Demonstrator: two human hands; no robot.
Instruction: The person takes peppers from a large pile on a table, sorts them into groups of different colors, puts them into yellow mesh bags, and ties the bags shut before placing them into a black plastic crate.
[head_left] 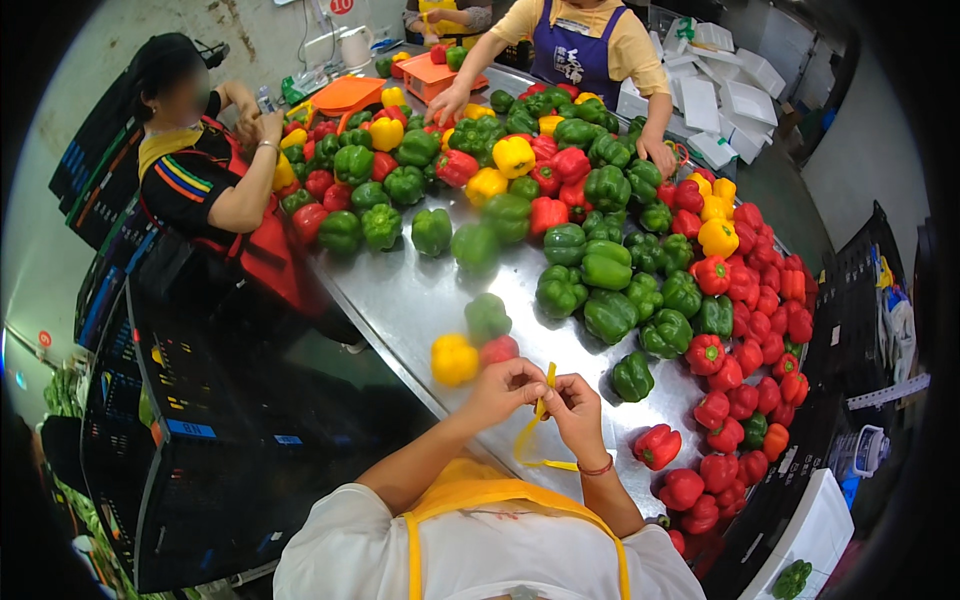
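Pinching a narrow yellow strip in closed fingertips, the left hand and right hand nearly meet at a metal table; its long axis runs between them toward the body, the loose tail bending nearer the right wrist.

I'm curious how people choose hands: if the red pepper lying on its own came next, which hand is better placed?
Probably the right hand: it lies nearer the red pepper, though it and the left hand hold a yellow strip.
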